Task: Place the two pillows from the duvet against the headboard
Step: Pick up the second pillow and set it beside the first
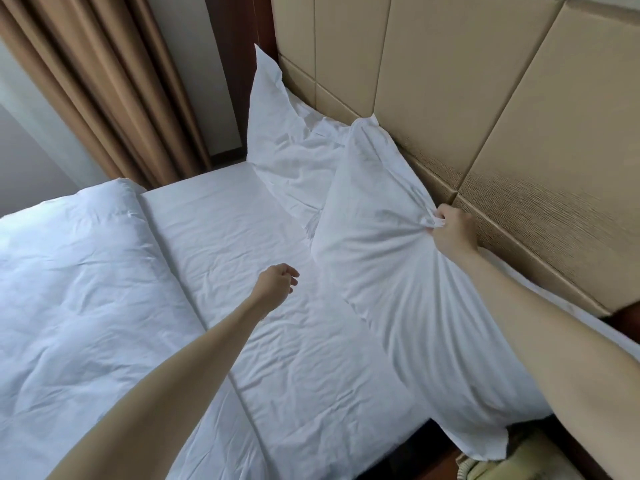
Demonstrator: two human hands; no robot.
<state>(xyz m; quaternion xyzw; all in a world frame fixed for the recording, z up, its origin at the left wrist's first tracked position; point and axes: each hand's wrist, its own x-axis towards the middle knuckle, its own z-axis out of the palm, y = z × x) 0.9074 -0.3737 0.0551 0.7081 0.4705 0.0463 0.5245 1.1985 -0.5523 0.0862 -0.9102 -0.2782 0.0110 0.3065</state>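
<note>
My right hand [453,230] pinches the cover of the near plump white pillow [398,271], which lies along the tan padded headboard [485,98] beside the far white pillow [284,133]. My left hand [277,280] hangs loosely curled, holding nothing. Next, I judge, comes straightening it.

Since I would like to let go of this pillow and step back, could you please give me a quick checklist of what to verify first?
1. Far pillow leans upright on the headboard: ok.
2. Near pillow lies along the headboard: ok, though its near end hangs over the bed's edge.
3. Right hand grips the near pillow's top edge, fabric bunched: not ok, smooth it before release.
4. Left hand is free, hovering over the sheet: ok.
5. Duvet has no pillow left on it: ok.
6. Near pillow standing firmly by itself: cannot tell.
</note>
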